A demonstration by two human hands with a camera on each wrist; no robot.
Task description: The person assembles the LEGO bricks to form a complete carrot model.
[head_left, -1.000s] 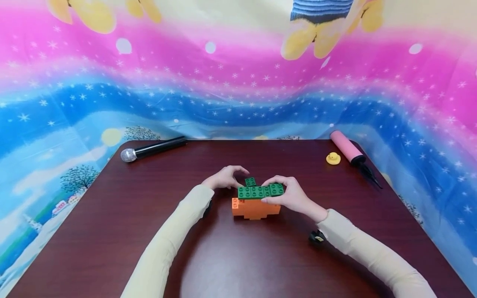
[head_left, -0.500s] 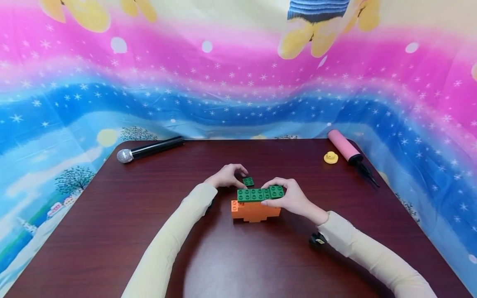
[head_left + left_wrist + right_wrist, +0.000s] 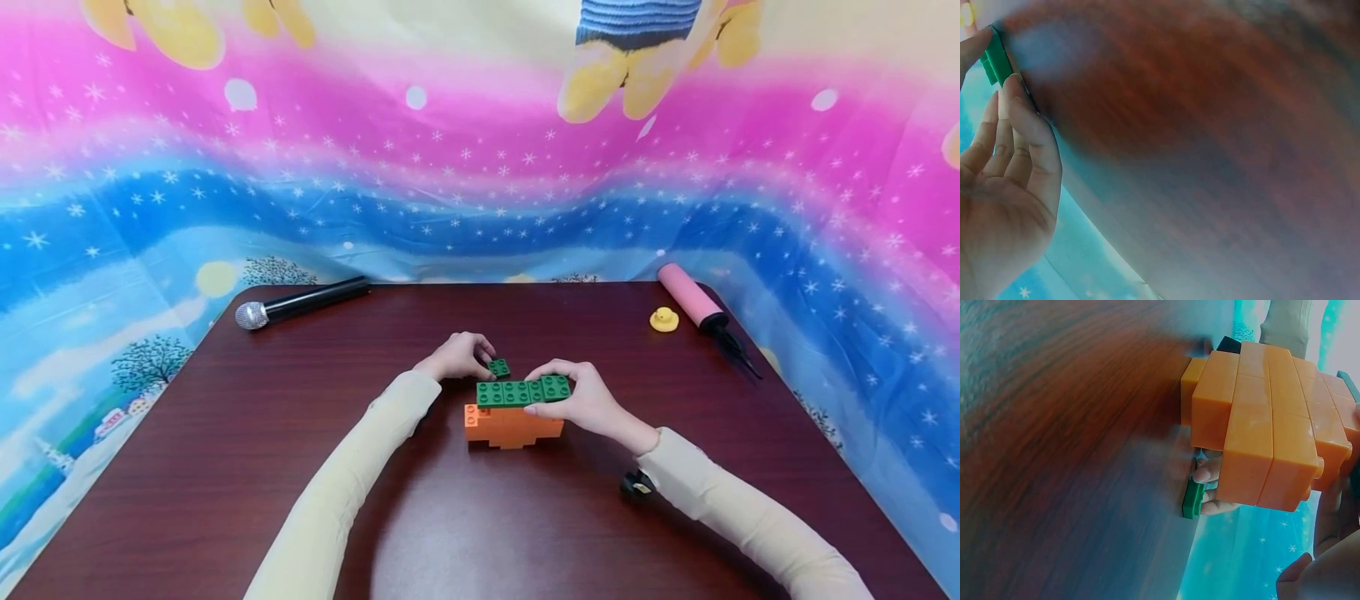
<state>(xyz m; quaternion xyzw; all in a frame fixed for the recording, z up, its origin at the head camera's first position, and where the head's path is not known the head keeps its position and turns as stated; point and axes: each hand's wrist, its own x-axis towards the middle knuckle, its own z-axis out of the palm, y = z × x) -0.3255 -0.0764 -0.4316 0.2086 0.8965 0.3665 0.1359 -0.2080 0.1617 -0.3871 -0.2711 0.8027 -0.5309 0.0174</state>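
My left hand point(image 3: 459, 357) has its thumb and fingers on a small green building brick point(image 3: 498, 367) with four studs, low over the table just behind a built block. The left wrist view shows this green brick point(image 3: 996, 59) pinched between thumb and fingertips of the left hand point(image 3: 1013, 181). My right hand point(image 3: 588, 398) grips the right end of a row of green bricks point(image 3: 510, 393) topping the built block. Below the row is a stack of orange bricks point(image 3: 513, 427), narrowing toward its base. In the right wrist view, the orange bricks point(image 3: 1254, 425) partly hide the left fingers.
A black microphone point(image 3: 303, 302) with a silver head lies at the table's back left. At the back right are a yellow toy duck point(image 3: 663, 319) and a pink hand pump point(image 3: 690, 296). A printed cloth point(image 3: 480, 200) hangs along the table's back and sides.
My left fingers have come in around the small green brick, which has shifted slightly away from the built block. My right hand keeps its grip on the block.
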